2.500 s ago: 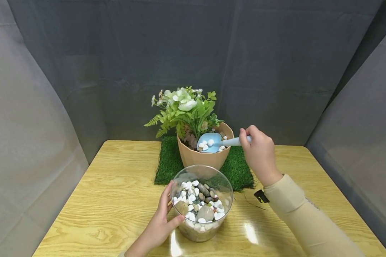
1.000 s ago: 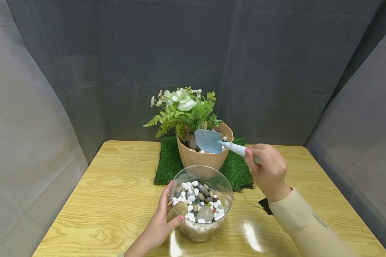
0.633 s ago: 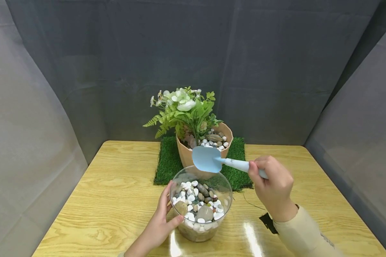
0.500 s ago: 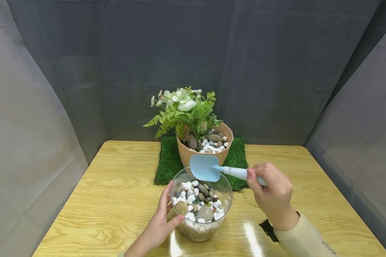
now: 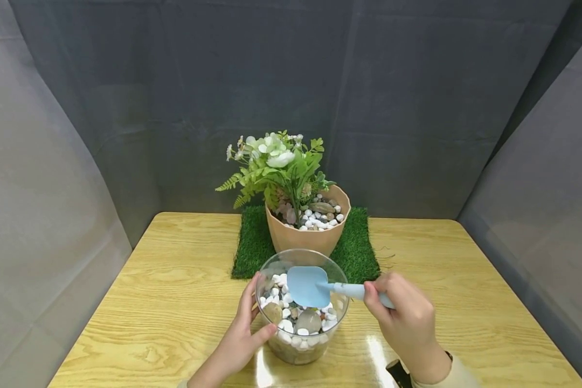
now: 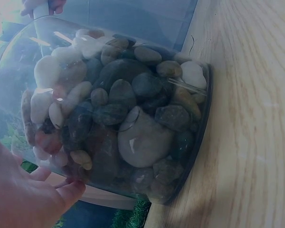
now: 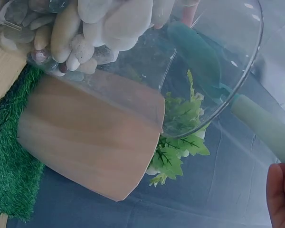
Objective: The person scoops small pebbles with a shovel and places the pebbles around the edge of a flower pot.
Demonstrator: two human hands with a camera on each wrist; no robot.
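My right hand (image 5: 402, 318) grips the pale handle of a light blue scoop (image 5: 307, 286). Its blade is inside the mouth of a clear round container (image 5: 298, 355), just above the stones, and no stones show on it. White, grey and brown pebbles (image 6: 145, 137) fill the container's lower part. On its left side, my left hand (image 5: 242, 331) holds the wall, thumb in front and fingers behind. Behind the container stands a peach flowerpot (image 5: 304, 241), with pebbles around a leafy plant with white flowers (image 5: 281, 161).
The flowerpot stands on a green grass mat (image 5: 359, 248) near the back of the wooden table (image 5: 174, 280). Grey cloth (image 5: 417, 124) encloses the back and both sides. A few thin dark strands (image 5: 387, 256) lie right of the mat.
The scoop held pebbles over the flowerpot, then was tipped there. My right hand has since drawn it toward me and lowered it into the container. My left hand stays on the container.
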